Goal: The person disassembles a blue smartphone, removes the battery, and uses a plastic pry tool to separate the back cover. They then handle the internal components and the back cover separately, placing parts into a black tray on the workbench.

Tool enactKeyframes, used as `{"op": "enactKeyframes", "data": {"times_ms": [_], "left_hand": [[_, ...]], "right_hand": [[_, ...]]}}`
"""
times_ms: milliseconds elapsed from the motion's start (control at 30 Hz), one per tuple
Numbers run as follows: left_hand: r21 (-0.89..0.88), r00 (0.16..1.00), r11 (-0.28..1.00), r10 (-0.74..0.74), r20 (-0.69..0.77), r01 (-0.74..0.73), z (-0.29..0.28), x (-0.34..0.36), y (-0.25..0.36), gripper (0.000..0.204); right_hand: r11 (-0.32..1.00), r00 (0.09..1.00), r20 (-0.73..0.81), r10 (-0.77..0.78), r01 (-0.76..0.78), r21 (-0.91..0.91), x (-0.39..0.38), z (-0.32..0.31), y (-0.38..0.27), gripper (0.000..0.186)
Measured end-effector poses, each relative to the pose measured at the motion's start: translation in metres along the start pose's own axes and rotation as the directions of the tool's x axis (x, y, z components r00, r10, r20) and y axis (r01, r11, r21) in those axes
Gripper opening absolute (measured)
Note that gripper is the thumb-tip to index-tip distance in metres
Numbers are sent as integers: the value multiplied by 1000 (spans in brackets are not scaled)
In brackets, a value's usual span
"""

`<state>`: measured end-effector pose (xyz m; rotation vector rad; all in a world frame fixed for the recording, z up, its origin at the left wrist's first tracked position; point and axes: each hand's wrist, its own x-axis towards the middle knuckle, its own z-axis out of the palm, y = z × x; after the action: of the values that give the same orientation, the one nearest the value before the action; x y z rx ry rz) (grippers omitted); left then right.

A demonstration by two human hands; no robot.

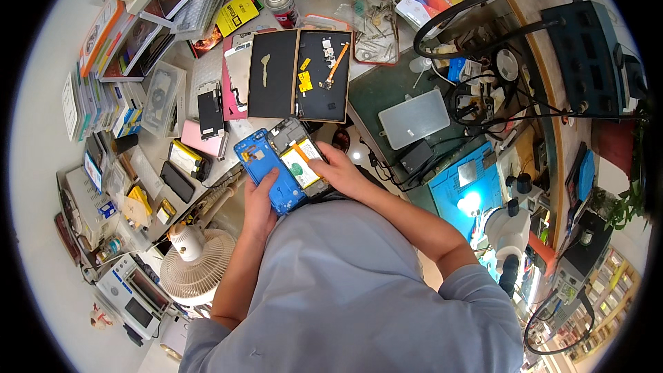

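Note:
In front of my belly I hold a phone opened up like a book. My left hand (260, 200) grips its blue part (261, 166), a cover or frame with an orange-gold piece inside, thumb lying on its face. My right hand (338, 170) holds the dark phone body (291, 134), which carries a white battery (301, 168) with a green mark and an orange flex strip. The fingers under both halves are hidden. Just beyond lies a shallow black tray in two halves (274, 100), with small phone parts, yellow stickers and an orange flex cable (336, 65) in it.
Left of the tray stand a dark phone part (210, 109) and a pink box (204, 139). Beyond are a spray can (280, 5) and a screw box (376, 31). A translucent box (414, 119) and blue repair mat (449, 190) lie right. A fan (197, 262) stands left.

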<state>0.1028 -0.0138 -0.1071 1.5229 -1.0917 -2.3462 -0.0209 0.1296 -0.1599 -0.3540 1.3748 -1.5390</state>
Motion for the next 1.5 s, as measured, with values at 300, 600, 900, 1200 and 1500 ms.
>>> {"op": "enactKeyframes", "data": {"times_ms": [300,600,900,1200,1500], "left_hand": [[-97,999,995,-9,-34,5,3,-3,8,29],[-14,998,1000,12,63,-11,3,-3,-2,29],[-13,993,999,54,102,-53,-2,-3,1,31],[-331,961,943,46,272,48,-9,0,9,60],[-464,865,867,81,496,185,-1,-5,33,92]], "right_hand": [[980,991,135,6,-32,195,2,2,-5,43],[992,995,99,28,-39,117,4,8,-10,35],[997,996,-40,-73,72,-26,11,8,5,36],[978,997,76,15,-30,204,2,0,-22,33],[944,977,-214,-9,79,321,-3,-24,-38,36]]}}
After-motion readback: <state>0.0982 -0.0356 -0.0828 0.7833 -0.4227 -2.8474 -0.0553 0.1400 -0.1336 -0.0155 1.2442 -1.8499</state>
